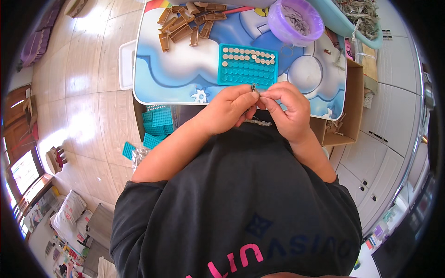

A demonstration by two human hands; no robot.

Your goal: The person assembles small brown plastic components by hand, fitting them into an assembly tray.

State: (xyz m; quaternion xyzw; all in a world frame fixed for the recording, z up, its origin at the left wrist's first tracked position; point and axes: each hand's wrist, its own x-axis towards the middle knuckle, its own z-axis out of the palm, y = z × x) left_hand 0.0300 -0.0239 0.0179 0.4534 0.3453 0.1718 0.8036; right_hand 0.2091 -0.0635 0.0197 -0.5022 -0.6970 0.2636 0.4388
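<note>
Both my hands meet at the near edge of the table, just below a teal tray (pixel 248 76) with rows of round pockets. Small round silvery discs (pixel 236 57) fill its upper rows, and one sits at the left of the row below. My left hand (pixel 232 107) is closed, with a small dark piece (pixel 253 87) showing at its thumb and fingertip; its kind is too small to tell. Right against it, my right hand (pixel 291 109) pinches with thumb and forefinger; what lies between those fingertips is hidden.
Brown curved plastic pieces (pixel 181 31) lie heaped at the far left of the table. A lined purple basin (pixel 296 39) and a pale blue tub (pixel 340 23) hold greyish scraps at the far right. Several teal trays (pixel 160 117) sit below left; a cardboard box (pixel 353 99) stands right.
</note>
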